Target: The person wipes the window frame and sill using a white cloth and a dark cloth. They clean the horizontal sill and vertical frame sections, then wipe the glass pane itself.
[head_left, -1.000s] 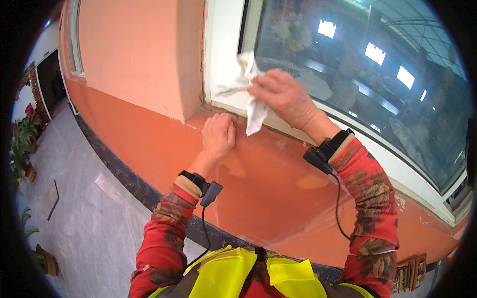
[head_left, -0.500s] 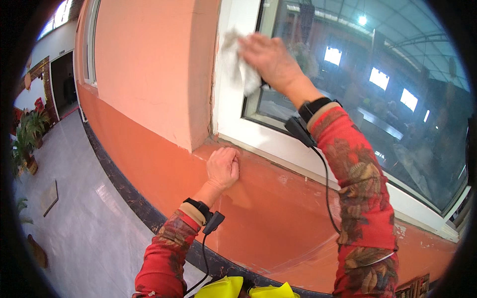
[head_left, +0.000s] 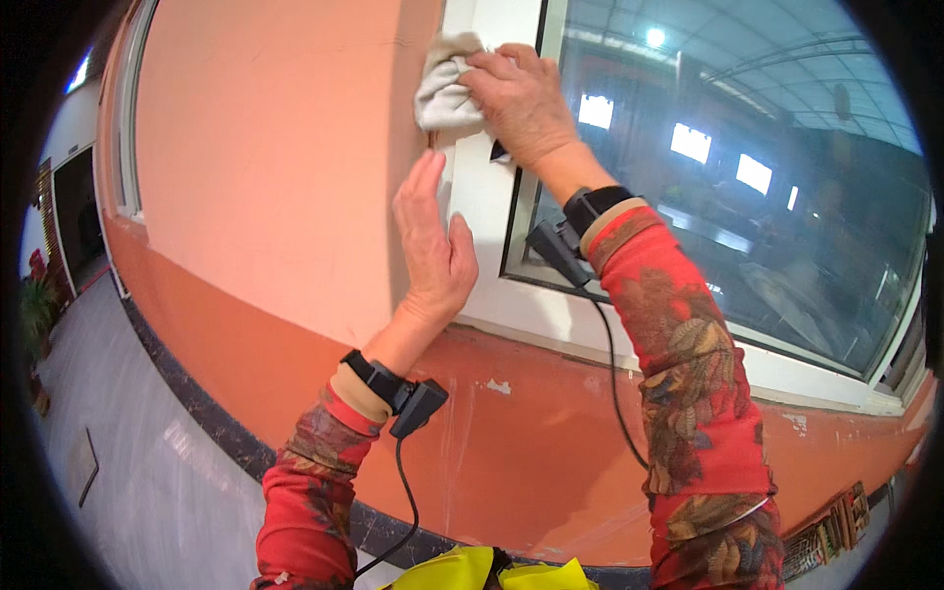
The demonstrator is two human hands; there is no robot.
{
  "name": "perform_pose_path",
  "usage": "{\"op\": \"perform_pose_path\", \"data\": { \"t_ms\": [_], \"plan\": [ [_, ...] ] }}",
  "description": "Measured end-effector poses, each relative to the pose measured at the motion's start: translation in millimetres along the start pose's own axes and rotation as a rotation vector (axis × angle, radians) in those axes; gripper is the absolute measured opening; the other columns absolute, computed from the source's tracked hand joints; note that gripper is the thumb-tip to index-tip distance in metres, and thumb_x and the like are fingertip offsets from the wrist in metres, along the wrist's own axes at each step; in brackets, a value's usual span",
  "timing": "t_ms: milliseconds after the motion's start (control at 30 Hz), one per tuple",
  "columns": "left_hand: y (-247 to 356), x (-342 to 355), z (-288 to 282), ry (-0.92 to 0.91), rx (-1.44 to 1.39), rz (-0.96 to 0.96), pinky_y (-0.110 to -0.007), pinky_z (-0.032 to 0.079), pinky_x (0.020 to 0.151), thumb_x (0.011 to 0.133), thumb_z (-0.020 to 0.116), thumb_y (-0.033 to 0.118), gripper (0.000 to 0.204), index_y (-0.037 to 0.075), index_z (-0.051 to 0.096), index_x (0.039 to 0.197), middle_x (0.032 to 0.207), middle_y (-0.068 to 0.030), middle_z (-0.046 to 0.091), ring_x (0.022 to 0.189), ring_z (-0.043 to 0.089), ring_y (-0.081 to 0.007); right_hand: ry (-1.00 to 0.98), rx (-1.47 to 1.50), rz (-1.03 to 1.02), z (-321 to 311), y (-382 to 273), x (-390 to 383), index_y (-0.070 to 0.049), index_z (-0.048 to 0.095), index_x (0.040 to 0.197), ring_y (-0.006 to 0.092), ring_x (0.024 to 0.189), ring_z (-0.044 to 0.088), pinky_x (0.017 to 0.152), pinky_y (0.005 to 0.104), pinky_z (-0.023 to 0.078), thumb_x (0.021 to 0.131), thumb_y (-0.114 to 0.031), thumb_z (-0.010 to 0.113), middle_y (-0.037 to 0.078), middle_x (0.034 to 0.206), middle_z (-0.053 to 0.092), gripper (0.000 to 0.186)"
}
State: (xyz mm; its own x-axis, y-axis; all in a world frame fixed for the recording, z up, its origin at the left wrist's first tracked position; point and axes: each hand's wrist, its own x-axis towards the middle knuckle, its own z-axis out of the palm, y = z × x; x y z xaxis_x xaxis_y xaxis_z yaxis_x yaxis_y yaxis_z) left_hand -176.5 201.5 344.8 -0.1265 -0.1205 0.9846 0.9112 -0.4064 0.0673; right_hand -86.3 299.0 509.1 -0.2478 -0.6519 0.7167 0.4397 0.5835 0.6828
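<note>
A white, grey-tinged cloth (head_left: 444, 96) is bunched against the upper left of the white window frame (head_left: 482, 221), beside the pink wall's inner corner (head_left: 409, 138). My right hand (head_left: 523, 106) grips the cloth there. Just below it, my left hand (head_left: 433, 236) is open, fingers extended upward, at the edge where wall and frame meet; whether it touches the surface I cannot tell. The large glass pane (head_left: 747, 226) to the right reflects bright lights and a roof.
The pink wall (head_left: 256, 167) has a darker orange lower band (head_left: 531, 452) and a dark skirting (head_left: 197, 393). At far left are a grey floor (head_left: 138, 423), potted plants (head_left: 37, 305) and a dark doorway (head_left: 77, 221). Stacked wooden items (head_left: 836, 526) sit at lower right.
My left hand has risen from the sill to near the cloth, its fingers now extended. My right hand has moved upward along the frame with the cloth.
</note>
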Motion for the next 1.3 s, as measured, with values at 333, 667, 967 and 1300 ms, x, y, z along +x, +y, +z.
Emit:
{"op": "perform_pose_path", "data": {
  "t_ms": [333, 667, 967, 1300],
  "plan": [
    [-15, -46, 10, -0.215, -0.297, -0.020, -0.050, 0.017, 0.121, 0.099, 0.043, 0.019, 0.059, -0.004, 0.035, 0.152, 0.158, -0.0244, 0.034, 0.149, 0.027, -0.0408, -0.715, 0.511, -0.173, -72, -72, -101, -0.002, 0.062, 0.124, 0.0309, 0.136, 0.041, 0.107, 0.0439, 0.037, 0.083, -0.013, 0.061, 0.014, 0.139, 0.053, 0.042],
    [-7, -35, 20, -0.767, 0.251, 0.516, -0.054, 0.030, 0.116, 0.091, 0.061, 0.017, 0.069, 0.011, 0.037, 0.155, 0.163, -0.0146, 0.029, 0.150, 0.028, -0.0322, -0.806, 0.262, -0.130, -178, -26, -169, -0.016, 0.063, 0.124, 0.0187, 0.141, 0.043, 0.112, 0.0429, 0.034, 0.086, -0.013, 0.062, -0.003, 0.147, 0.053, 0.039],
    [-31, 183, 116, 0.146, 0.176, 0.441, -0.052, 0.022, 0.122, 0.090, 0.061, 0.012, 0.066, -0.004, 0.036, 0.149, 0.154, -0.0271, 0.036, 0.148, 0.029, -0.0409, -0.159, -0.422, 0.230, -171, 165, -80, -0.021, 0.065, 0.124, 0.0277, 0.132, 0.049, 0.101, 0.0478, 0.039, 0.080, -0.001, 0.064, 0.002, 0.138, 0.056, 0.049],
    [13, 55, 80, -0.590, -0.072, 0.612, -0.051, 0.028, 0.121, 0.073, 0.051, -0.011, 0.076, 0.000, 0.038, 0.147, 0.152, -0.0253, 0.042, 0.143, 0.038, -0.0425, -0.633, 0.018, -0.222, -178, 71, -118, -0.022, 0.063, 0.133, 0.0226, 0.141, 0.047, 0.113, 0.0401, 0.034, 0.080, -0.007, 0.066, 0.003, 0.148, 0.053, 0.054]
  ]
}}
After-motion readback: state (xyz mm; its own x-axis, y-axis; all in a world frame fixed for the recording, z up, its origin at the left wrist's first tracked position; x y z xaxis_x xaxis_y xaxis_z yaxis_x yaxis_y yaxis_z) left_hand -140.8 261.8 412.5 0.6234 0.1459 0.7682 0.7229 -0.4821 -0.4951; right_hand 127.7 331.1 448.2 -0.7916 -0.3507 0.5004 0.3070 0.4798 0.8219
